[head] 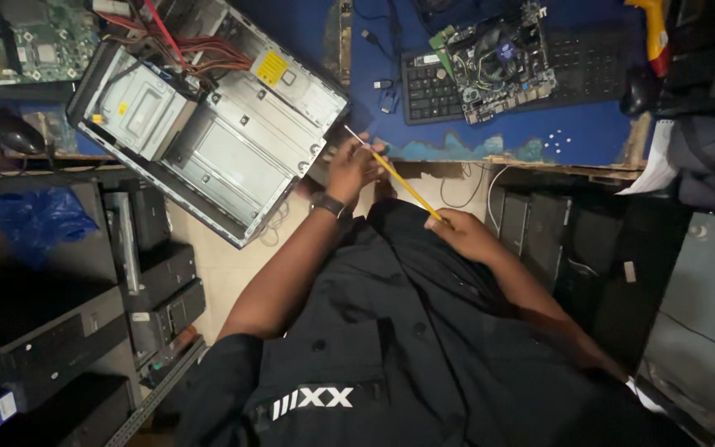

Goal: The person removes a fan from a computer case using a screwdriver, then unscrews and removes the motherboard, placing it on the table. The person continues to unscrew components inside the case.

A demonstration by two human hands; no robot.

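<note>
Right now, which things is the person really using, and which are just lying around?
In use:
left hand, at the tip of the screwdriver
right hand, holding the yellow screwdriver
open computer case, close to the left hand

Lying about:
keyboard
circuit board on the keyboard
small white screws
blue bag

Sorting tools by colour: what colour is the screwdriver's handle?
Yellow; the screwdriver shows best in the head view.

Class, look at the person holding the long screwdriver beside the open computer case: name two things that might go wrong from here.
1. The open computer case overhangs the blue table edge and might tip or slide off.
2. The left hand pinches the screwdriver near its tip while the right hand holds the handle; a slip might jab the fingers.
</note>
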